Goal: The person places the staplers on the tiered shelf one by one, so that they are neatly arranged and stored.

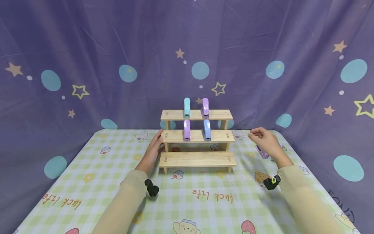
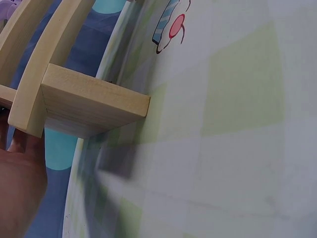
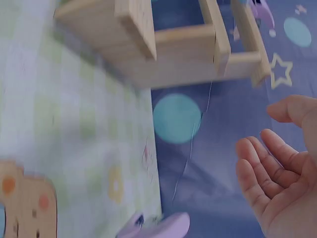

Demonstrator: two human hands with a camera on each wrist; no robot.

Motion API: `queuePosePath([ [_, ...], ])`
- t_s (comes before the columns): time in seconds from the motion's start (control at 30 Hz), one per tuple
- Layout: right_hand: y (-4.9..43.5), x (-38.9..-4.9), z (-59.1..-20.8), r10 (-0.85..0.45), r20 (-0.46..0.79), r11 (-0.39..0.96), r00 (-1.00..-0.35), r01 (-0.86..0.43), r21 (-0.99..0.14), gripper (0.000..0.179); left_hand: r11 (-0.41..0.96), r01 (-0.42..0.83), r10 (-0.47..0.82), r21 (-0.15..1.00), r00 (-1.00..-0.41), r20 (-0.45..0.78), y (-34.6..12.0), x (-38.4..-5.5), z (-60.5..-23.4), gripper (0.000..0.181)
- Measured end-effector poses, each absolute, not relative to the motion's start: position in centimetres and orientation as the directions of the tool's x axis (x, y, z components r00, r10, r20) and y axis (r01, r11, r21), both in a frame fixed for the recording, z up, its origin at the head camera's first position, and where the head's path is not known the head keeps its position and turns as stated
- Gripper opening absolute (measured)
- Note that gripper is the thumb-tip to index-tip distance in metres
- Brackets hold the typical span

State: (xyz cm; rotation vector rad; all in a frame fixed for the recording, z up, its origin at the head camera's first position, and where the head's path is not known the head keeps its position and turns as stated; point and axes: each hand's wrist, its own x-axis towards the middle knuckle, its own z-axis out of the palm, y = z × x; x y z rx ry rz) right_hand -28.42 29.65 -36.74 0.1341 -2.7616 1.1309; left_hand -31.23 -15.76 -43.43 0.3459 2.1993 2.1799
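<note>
A three-tier wooden shelf (image 1: 197,159) stands on the table. Its top tier carries a teal stapler (image 1: 187,108) and a purple stapler (image 1: 205,108). On the middle tier are another purple stapler (image 1: 187,130) and a blue stapler (image 1: 207,130); the lowest tier is bare. My left hand (image 1: 152,150) rests against the shelf's left side, its fingers partly hidden behind the wood. Held in the air right of the shelf, my right hand (image 1: 267,143) has loosely bent fingers and nothing in them. Below it a purple stapler (image 3: 166,227) lies on the table, partly hidden in the head view.
A checked tablecloth (image 1: 204,211) with cartoon prints covers the table. Behind it hangs a purple curtain (image 1: 157,74) with stars and dots. Small teal and blue parts show beside my right wrist, mostly hidden by the hand.
</note>
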Motion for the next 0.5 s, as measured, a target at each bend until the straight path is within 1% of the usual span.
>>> queuePosePath([
  [0.3, 32.9, -28.1, -38.0, 0.047, 0.189, 0.723, -0.981, -0.097, -0.684, 0.054, 0.001, 0.137, 0.175, 0.991, -0.975, 0.134, -15.8, -31.3, -43.5, 0.055],
  [0.5, 33.8, -28.2, -39.1, 0.087, 0.157, 0.708, -0.984, -0.05, -0.704, 0.057, 0.001, 0.132, 0.173, 0.991, -0.976, 0.129, -15.7, -31.2, -43.5, 0.054],
])
